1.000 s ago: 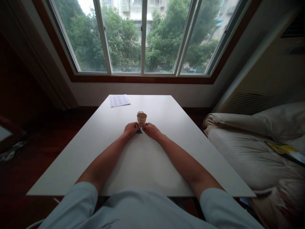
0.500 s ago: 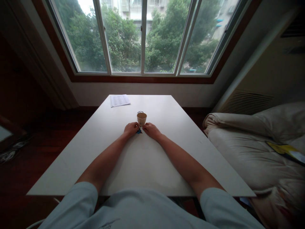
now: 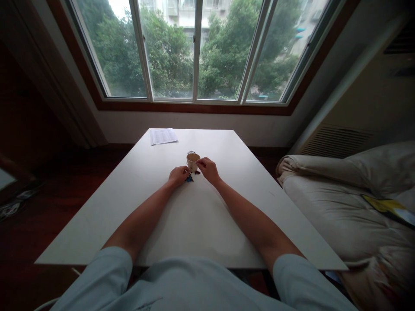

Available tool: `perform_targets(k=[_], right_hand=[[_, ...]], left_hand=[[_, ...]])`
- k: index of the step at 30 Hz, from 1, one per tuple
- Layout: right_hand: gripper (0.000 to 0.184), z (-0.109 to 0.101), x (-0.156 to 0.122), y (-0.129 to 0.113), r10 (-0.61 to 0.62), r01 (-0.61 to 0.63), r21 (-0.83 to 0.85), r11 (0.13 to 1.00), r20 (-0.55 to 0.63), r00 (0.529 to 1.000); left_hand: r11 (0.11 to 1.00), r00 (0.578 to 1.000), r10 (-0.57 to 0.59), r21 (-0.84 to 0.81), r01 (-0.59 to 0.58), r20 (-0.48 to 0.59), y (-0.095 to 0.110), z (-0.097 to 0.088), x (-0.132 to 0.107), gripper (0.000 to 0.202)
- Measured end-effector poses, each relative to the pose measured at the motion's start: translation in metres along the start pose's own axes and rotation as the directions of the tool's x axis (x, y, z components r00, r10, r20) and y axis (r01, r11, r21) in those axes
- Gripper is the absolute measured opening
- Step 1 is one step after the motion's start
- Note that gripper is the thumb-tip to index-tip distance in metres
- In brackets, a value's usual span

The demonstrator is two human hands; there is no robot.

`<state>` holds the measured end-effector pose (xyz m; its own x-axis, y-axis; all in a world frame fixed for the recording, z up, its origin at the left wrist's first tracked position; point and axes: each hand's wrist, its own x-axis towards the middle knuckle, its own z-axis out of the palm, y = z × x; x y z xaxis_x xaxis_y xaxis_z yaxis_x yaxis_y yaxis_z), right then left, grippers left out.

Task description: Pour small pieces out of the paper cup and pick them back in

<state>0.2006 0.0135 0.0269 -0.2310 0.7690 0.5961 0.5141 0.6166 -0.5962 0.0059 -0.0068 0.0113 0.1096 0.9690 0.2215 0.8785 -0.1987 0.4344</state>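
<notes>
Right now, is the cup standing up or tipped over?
Standing up: the cup has its wide, open rim on top and its narrower base down toward the white table.

cup point(image 3: 190, 166): matt paper | table point(image 3: 201, 229): smooth, glossy | shirt point(image 3: 201, 285): matt cloth

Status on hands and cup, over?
Right hand at right side of upright cup. Left hand beside small blue pieces. Dark piece near cup's base.

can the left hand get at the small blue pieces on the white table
Likely yes: the left hand is beside the small blue pieces; the beige paper cup stands beyond, leaving the way free.
</notes>
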Motion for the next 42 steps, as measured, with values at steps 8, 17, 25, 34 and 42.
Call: perform_targets(k=[8, 17, 25, 34, 42], right_hand=[[0.022, -0.006, 0.015, 0.003, 0.096, -0.087, 0.079, 0.993, -0.118, 0.988], [0.017, -0.001, 0.044, -0.001, 0.035, -0.033, 0.027, 0.999, -0.078, 0.996], [0.018, 0.005, 0.047, 0.005, 0.103, -0.102, 0.015, 0.995, -0.085, 0.991], [0.017, 0.0, 0.034, -0.012, -0.007, 0.002, -0.036, 0.999, -0.154, 0.988], [0.018, -0.009, 0.002, 0.003, -0.143, 0.163, -0.223, 0.961, 0.102, 0.984]], left_hand=[[1.0, 1.0, -0.013, -0.017, 0.013, 0.002, 0.0, -0.002, -0.001, 0.026], [1.0, 1.0, -0.007, -0.017, 0.007, -0.008, -0.001, -0.002, -0.001, 0.024], [1.0, 1.0, 0.009, -0.029, -0.009, -0.018, 0.0, 0.001, -0.001, 0.024], [0.998, 0.998, 0.024, -0.061, -0.028, -0.065, -0.002, 0.001, 0.002, 0.023], [0.995, 0.987, -0.048, -0.097, 0.033, -0.153, -0.012, 0.0, 0.008, 0.025]])
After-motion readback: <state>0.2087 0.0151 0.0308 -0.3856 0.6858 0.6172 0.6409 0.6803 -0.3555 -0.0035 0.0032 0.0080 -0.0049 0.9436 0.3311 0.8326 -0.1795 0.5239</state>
